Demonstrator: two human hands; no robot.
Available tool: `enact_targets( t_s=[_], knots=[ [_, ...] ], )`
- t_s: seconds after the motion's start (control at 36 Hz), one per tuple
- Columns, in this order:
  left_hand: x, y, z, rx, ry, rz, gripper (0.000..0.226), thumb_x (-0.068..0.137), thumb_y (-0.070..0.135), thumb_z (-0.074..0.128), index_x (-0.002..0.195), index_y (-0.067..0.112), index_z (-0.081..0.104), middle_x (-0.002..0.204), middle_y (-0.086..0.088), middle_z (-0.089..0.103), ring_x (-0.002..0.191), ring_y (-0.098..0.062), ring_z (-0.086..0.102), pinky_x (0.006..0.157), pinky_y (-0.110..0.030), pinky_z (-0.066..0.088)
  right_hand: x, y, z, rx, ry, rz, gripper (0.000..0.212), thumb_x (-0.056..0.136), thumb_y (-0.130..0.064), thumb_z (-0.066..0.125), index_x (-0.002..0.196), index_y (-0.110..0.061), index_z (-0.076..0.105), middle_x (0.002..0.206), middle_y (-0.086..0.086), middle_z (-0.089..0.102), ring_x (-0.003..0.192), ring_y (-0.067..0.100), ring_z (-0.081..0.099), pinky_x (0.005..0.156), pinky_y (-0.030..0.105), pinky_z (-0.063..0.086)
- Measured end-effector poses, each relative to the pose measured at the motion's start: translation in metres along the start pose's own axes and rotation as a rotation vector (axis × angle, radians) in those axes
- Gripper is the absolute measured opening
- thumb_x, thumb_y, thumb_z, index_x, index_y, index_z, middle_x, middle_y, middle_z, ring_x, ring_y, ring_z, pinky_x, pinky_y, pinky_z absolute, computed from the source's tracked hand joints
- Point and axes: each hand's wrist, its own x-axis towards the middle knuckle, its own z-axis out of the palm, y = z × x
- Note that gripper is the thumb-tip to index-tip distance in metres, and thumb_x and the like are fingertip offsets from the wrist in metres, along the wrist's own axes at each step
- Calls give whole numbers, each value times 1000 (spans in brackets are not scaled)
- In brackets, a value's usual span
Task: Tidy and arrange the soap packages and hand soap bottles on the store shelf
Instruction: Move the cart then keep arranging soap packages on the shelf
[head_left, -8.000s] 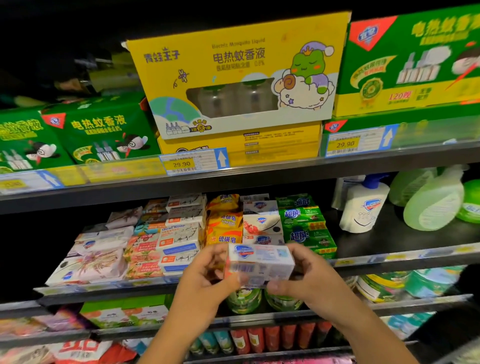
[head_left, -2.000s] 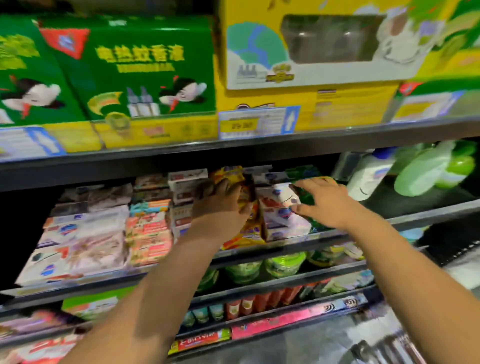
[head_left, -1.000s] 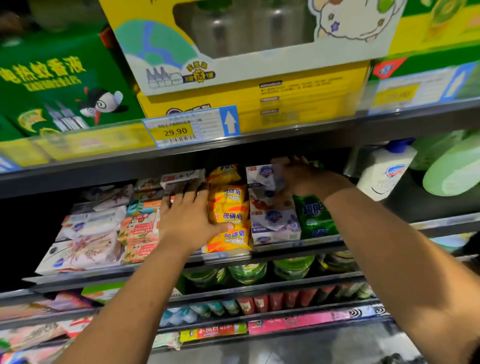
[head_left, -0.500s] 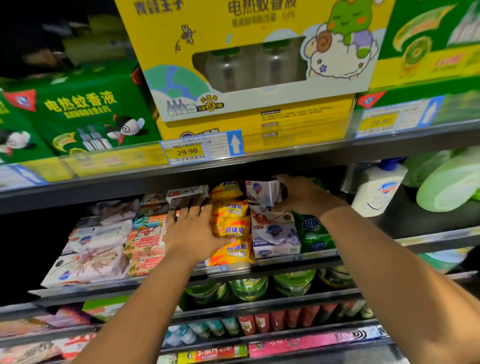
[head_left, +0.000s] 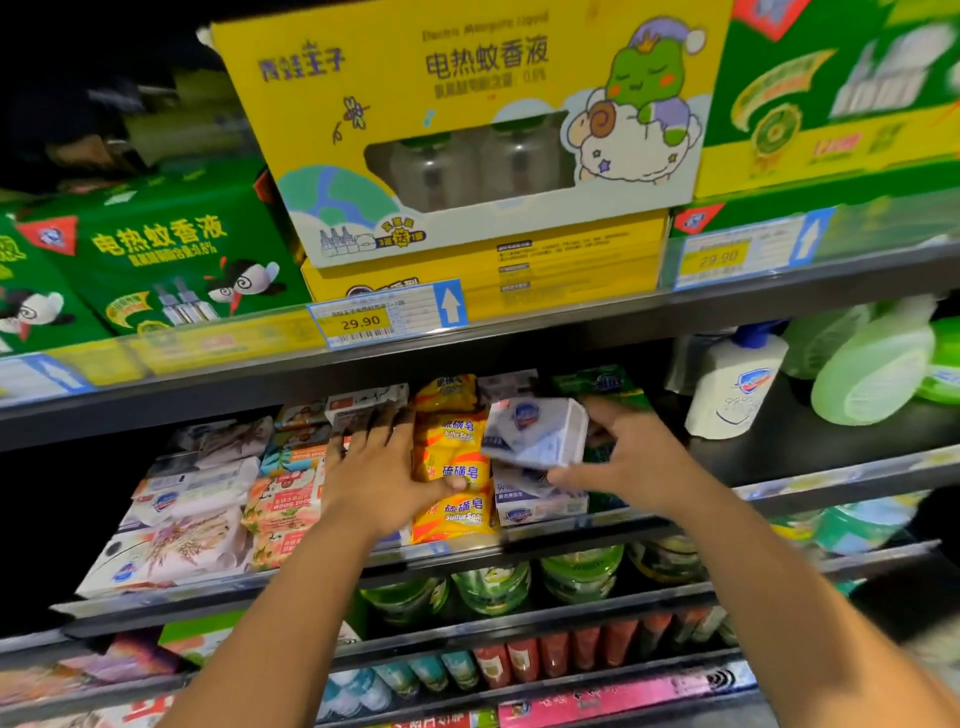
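My right hand (head_left: 626, 460) grips a white soap box with a blue shield logo (head_left: 535, 434), holding it tilted above the stack of white soap boxes (head_left: 540, 501). My left hand (head_left: 382, 467) lies flat with spread fingers against the soap packs left of the yellow sulfur soap packs (head_left: 457, 467), thumb touching the yellow stack. Green soap packs (head_left: 605, 384) show behind my right hand. A white hand soap pump bottle (head_left: 737, 384) stands to the right on the same shelf (head_left: 831, 483).
Pale green refill bottles (head_left: 872, 374) lean at the far right. Floral and white soap packs (head_left: 197, 509) fill the shelf's left part. Yellow and green mosquito liquid boxes (head_left: 467, 130) sit on the shelf above. Green tubs (head_left: 576, 571) and small bottles line the lower shelves.
My right hand has pulled the white soap box out from the back of the shelf toward me, above the white stack. My left hand stays pressed on the packs.
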Motion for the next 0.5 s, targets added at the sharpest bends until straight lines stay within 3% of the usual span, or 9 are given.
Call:
enact_targets(
  t_s=[0.06,0.11,0.19,0.25,0.31,0.39,0.44,0.5],
  knots=[
    [-6,-2,-7,-201,17,-12,107,64,98,37,144,27,38,137,-5,45,135,-27,35,110,-45,26,-17,-1,2,75,12,-18,56,64,-32,92,109,-42,61,103,-30,69,96,-10,64,76,8,45],
    [-14,-5,-14,-475,117,-17,92,66,82,55,134,20,49,119,-4,46,127,-27,38,96,-36,35,-33,-2,3,115,16,-30,58,64,-35,92,110,-44,59,108,-35,66,100,-10,63,81,8,46],
    [-38,3,-25,-591,306,208,81,72,73,70,138,32,48,123,10,43,127,-6,35,97,-23,33,-52,-2,2,168,18,-13,64,59,-50,87,116,-46,58,115,-33,65,109,-5,62,91,16,49],
    [-55,19,-31,-699,221,423,80,70,68,72,141,50,41,143,25,40,135,7,32,107,-13,28,-62,-3,-1,220,13,2,68,57,-53,84,120,-43,58,118,-30,65,113,-2,62,95,22,51],
    [-71,39,-32,-910,33,475,89,65,62,81,143,54,39,147,29,39,139,3,37,110,-20,34,-71,-6,-1,334,-9,-1,68,61,-47,84,124,-36,61,122,-19,68,115,6,63,95,27,52],
    [-87,66,-26,-1299,-199,400,90,61,34,93,139,35,49,132,19,61,123,-9,59,95,-28,53,-80,-14,5,578,-63,-21,59,70,-34,80,127,-27,66,127,2,68,120,22,62,95,33,52],
    [-91,77,-23,-1403,-218,302,80,61,9,92,131,23,56,122,8,69,113,-19,66,87,-34,58,-83,-15,9,695,-88,17,60,72,-37,79,129,-27,64,130,9,66,123,28,61,97,38,52],
    [-92,83,-24,-1462,-209,257,73,60,-1,91,125,15,59,113,1,73,104,-24,70,78,-34,59,-87,-12,12,735,-103,61,63,74,-44,77,133,-29,60,132,7,65,125,28,59,100,40,51]
  ],
)
